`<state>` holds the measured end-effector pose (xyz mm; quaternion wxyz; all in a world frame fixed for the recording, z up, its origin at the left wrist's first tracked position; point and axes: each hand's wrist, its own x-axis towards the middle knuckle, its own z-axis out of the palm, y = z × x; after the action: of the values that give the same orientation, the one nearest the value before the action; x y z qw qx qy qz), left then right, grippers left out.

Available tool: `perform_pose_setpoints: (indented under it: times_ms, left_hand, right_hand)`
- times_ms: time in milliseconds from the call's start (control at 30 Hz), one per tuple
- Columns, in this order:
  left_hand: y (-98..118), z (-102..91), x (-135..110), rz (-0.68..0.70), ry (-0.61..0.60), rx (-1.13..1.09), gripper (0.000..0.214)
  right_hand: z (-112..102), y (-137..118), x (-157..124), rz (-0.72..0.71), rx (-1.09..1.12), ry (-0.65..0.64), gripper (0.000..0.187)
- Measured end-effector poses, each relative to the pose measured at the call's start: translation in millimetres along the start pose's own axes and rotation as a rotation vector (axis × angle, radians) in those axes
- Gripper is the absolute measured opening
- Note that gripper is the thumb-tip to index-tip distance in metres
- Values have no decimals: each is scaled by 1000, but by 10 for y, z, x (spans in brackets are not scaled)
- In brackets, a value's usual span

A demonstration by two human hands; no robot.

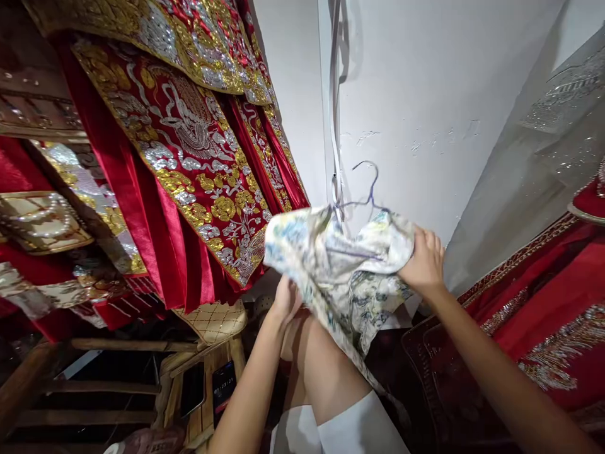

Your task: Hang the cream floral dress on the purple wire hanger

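Note:
A pale floral garment (331, 258), patterned in blue, green and yellow, hangs on a thin purple wire hanger (372, 195) in front of me. The hanger's hook points up and stands free against the wall. My right hand (425, 258) is closed on the garment's right side, fingers partly behind the cloth. On the lower left, my left hand (287, 299) grips the garment's edge, its fingertips hidden by fabric. The cloth is slightly blurred and drapes down over my knees, a narrow strip trailing lower right.
Red embroidered garments (203, 145) with gold and silver hang at left. White straps (334, 113) run down the wall (425, 82). Two phones, one showing a timer (224, 386), lie on a wooden stool (193, 422). Red beaded garments (553, 315) and clear plastic covers (529, 170) are at right.

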<state>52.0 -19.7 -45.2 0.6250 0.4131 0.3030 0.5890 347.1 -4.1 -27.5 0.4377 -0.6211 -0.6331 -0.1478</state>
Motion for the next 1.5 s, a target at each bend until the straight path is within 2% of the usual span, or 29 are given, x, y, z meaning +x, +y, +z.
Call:
perform_pose_setpoints:
  times_ms: [100,167,233,333,433,500,567,633,667,733,800,900,1067,1167,1267,1333,1400,1433,1467,1500]
  left_hand:
    - [-343,-85,-19,-38,3,74,69]
    - [-594,-64,-52,30,103,174,70]
    - [-835,-46,-97,115,230,227,75]
    - [-1147,-80,-207,114,359,186,72]
    - [-1371,-122,-375,65,388,131,66]
    - [-1448,-103,-491,80,382,111,68]
    - [-1459,-52,-586,102,387,116,69]
    - [-1416,0,-650,109,389,138,68]
    - [-1384,18,-671,102,377,146,68]
    - [-1321,28,-701,76,344,150,69]
    - [-1282,14,-723,45,322,129,71]
    - [-1287,-5,-750,16,321,80,74]
    - [-1338,21,-764,0,317,52,72]
    - [-1333,-87,-766,45,351,117,61]
    - [-1322,-327,-783,70,475,227,49]
    - [-1322,-470,-809,133,642,311,49]
    - [-1325,-525,-846,259,811,392,50]
    - [-1328,-512,-864,318,854,423,48]
    - [-1331,-476,-881,356,846,446,44]
    - [-1335,-423,-895,360,778,464,39]
  right_hand:
    - [0,-20,275,40,-43,-23,63]
    - [32,-129,368,-27,-26,-84,63]
    - [53,-239,347,-99,26,-121,71]
    - [45,-311,91,-156,171,-171,80]
    - [49,-324,-384,-182,470,-360,61]
    - [103,-368,-781,-139,700,-449,47]
    - [211,-462,-1192,65,871,-404,36]
    - [355,-593,-1553,405,999,-338,36]
    - [429,-665,-1694,520,1050,-337,38]
    - [553,-805,-1868,648,1133,-366,41]
    - [629,-910,-1907,674,1190,-387,41]
    - [655,-963,-1841,668,1200,-353,38]
    - [595,-862,-1752,624,1130,-354,33]
    - [531,-764,-1711,622,1091,-413,37]
    - [469,-668,-1686,594,1078,-533,40]
    - [446,-626,-1691,566,1082,-583,40]
    - [441,-616,-1708,559,1081,-602,39]
    - [443,-623,-1716,560,1076,-611,39]
    - [445,-638,-1722,558,1072,-628,39]
    - [446,-659,-1725,549,1069,-653,38]
